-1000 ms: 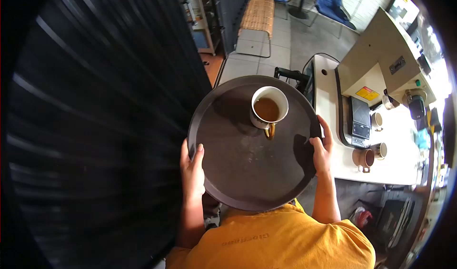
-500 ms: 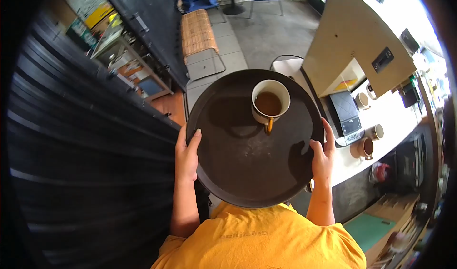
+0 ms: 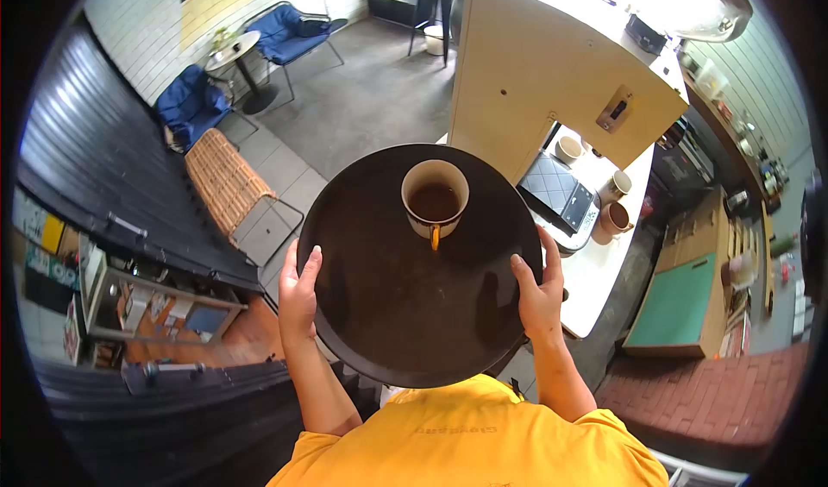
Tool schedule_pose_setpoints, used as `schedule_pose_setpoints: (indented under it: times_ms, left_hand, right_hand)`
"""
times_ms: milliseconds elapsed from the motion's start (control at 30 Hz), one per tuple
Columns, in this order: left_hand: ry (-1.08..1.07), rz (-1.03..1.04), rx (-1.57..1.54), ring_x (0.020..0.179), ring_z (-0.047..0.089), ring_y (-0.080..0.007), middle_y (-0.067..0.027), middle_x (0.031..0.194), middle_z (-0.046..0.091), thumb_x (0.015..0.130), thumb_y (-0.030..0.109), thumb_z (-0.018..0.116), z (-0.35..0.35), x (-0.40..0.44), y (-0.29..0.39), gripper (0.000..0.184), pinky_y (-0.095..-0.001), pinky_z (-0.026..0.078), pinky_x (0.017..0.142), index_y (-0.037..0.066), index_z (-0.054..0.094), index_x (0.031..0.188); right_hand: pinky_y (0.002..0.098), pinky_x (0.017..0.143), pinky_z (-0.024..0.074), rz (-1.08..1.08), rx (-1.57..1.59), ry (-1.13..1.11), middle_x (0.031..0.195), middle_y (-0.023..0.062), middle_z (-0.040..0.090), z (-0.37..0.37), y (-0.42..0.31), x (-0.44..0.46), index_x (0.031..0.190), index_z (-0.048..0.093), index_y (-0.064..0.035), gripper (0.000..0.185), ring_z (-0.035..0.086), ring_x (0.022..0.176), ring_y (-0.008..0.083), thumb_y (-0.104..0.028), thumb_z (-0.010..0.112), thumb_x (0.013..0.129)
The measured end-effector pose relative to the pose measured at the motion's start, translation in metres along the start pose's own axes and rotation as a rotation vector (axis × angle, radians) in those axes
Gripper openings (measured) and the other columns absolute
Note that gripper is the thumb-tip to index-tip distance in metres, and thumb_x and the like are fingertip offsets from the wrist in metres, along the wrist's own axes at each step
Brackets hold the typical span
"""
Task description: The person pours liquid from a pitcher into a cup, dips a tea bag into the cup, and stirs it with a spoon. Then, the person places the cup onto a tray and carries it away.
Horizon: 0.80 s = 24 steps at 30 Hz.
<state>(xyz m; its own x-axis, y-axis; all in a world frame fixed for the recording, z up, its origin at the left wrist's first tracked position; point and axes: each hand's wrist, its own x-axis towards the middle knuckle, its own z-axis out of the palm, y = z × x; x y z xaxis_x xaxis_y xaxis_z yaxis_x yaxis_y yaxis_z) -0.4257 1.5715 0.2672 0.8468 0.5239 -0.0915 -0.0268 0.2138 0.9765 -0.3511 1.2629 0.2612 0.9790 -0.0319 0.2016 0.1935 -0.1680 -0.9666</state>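
A round dark tray (image 3: pixel 414 314) is held level in front of my body, gripped at both sides. My left hand (image 3: pixel 299 301) is closed on its left rim, thumb on top and the other fingers beneath. On the right rim my right hand (image 3: pixel 539 290) has the same hold, thumb over the edge. Near the tray's far side stands a white cup (image 3: pixel 435 201) of brown liquid, upright, its gold handle pointing towards me. Neither hand touches the cup.
Right of the tray, a white counter (image 3: pixel 591 293) bears a large cream machine (image 3: pixel 535 73), a dark scale (image 3: pixel 556 192) and several cups. Beyond are a woven bench (image 3: pixel 222 181), blue chairs (image 3: pixel 289 34) and a small round table (image 3: pixel 235 51). A green-fronted cabinet (image 3: pixel 673 301) stands at right.
The view has swung to the right, with the room's furniture shifting left in the picture. Both hands still hold the tray, and the cup stays near its far side.
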Motion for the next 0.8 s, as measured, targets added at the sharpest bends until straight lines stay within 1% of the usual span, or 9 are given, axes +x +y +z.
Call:
schedule_pose_setpoints:
  times_ms: [167, 300, 367, 433, 500, 567, 633, 667, 800]
  left_hand:
    - [-0.098, 0.005, 0.066, 0.109, 0.05, -0.0128, -0.0055, 0.119, 0.056, 0.094, 0.014, 0.055, -0.029, 0.055, 0.012, 0.041, -0.025, 0.036, 0.097, -0.003, 0.045, 0.131]
    - [-0.085, 0.009, 0.067, 0.108, 0.051, -0.0145, -0.007, 0.117, 0.057, 0.093, 0.014, 0.057, -0.041, 0.085, 0.014, 0.04, -0.0266, 0.037, 0.097, -0.004, 0.048, 0.128]
    - [-0.111, -0.002, 0.026, 0.108, 0.052, -0.0151, -0.0078, 0.118, 0.057, 0.093, 0.014, 0.057, -0.047, 0.101, 0.01, 0.04, -0.0266, 0.037, 0.098, -0.004, 0.047, 0.128]
    - [-0.047, 0.01, 0.092, 0.107, 0.053, -0.015, -0.0079, 0.118, 0.057, 0.093, 0.014, 0.057, -0.049, 0.112, 0.01, 0.04, -0.0267, 0.038, 0.097, -0.004, 0.047, 0.128]
    - [-0.102, -0.016, 0.082, 0.109, 0.052, -0.0154, -0.0082, 0.118, 0.057, 0.094, 0.015, 0.057, -0.045, 0.117, 0.026, 0.04, -0.0275, 0.039, 0.097, -0.004, 0.048, 0.128]
    - [-0.088, -0.029, 0.03, 0.11, 0.052, -0.0153, -0.0083, 0.12, 0.057, 0.093, 0.016, 0.057, -0.054, 0.131, 0.021, 0.043, -0.0271, 0.038, 0.098, -0.004, 0.046, 0.13]
    - [0.032, -0.009, 0.167, 0.112, 0.051, -0.0148, -0.0085, 0.121, 0.056, 0.092, 0.016, 0.059, -0.064, 0.142, 0.017, 0.049, -0.0271, 0.036, 0.1, -0.004, 0.042, 0.134]
    - [0.033, -0.032, 0.11, 0.114, 0.051, -0.0156, -0.0098, 0.123, 0.056, 0.091, 0.016, 0.06, -0.065, 0.146, 0.022, 0.056, -0.0282, 0.034, 0.103, -0.006, 0.037, 0.138]
    - [0.021, -0.06, 0.074, 0.119, 0.049, -0.0173, -0.0135, 0.127, 0.053, 0.091, 0.014, 0.06, -0.088, 0.183, 0.026, 0.06, -0.0293, 0.032, 0.105, -0.008, 0.032, 0.139]
  right_hand:
    - [0.0305, 0.097, 0.0419, 0.144, 0.116, 0.059, 0.129, 0.0171, 0.05, 0.049, -0.016, -0.002, 0.137, 0.036, 0.0006, 0.058, 0.054, 0.113, 0.0211, -0.011, 0.061, 0.086]
    - [0.0328, 0.099, 0.0405, 0.093, -0.081, 0.079, 0.128, 0.0176, 0.05, 0.076, -0.032, 0.008, 0.136, 0.037, 0.0013, 0.058, 0.052, 0.116, 0.0223, -0.012, 0.062, 0.086]
    - [0.0339, 0.1, 0.0395, 0.134, 0.053, 0.056, 0.129, 0.017, 0.05, 0.085, -0.026, 0.019, 0.136, 0.037, 0.0015, 0.059, 0.05, 0.117, 0.0227, -0.015, 0.063, 0.086]
    - [0.0343, 0.101, 0.0381, 0.116, 0.006, 0.034, 0.131, 0.0165, 0.049, 0.093, -0.026, 0.03, 0.137, 0.036, 0.0014, 0.061, 0.05, 0.118, 0.0241, -0.017, 0.064, 0.086]
    - [0.0343, 0.103, 0.0363, 0.051, -0.113, 0.028, 0.133, 0.0174, 0.048, 0.097, -0.015, 0.044, 0.138, 0.035, 0.0015, 0.061, 0.048, 0.121, 0.0257, -0.018, 0.063, 0.087]
    - [0.0343, 0.103, 0.0353, -0.051, -0.209, 0.022, 0.135, 0.0193, 0.046, 0.109, -0.015, 0.059, 0.138, 0.035, 0.0018, 0.06, 0.046, 0.124, 0.027, -0.019, 0.062, 0.088]
    - [0.0345, 0.103, 0.0355, -0.006, -0.111, -0.027, 0.136, 0.0201, 0.045, 0.121, -0.027, 0.068, 0.138, 0.035, 0.0023, 0.06, 0.046, 0.125, 0.0273, -0.02, 0.061, 0.088]
    - [0.0346, 0.103, 0.0357, 0.003, -0.092, -0.035, 0.136, 0.0202, 0.045, 0.128, -0.027, 0.074, 0.138, 0.035, 0.0022, 0.06, 0.046, 0.124, 0.0276, -0.02, 0.061, 0.088]
    - [0.0347, 0.103, 0.0356, 0.001, -0.101, -0.021, 0.133, 0.0198, 0.048, 0.164, -0.042, 0.094, 0.138, 0.036, 0.002, 0.058, 0.048, 0.122, 0.0276, -0.019, 0.06, 0.089]
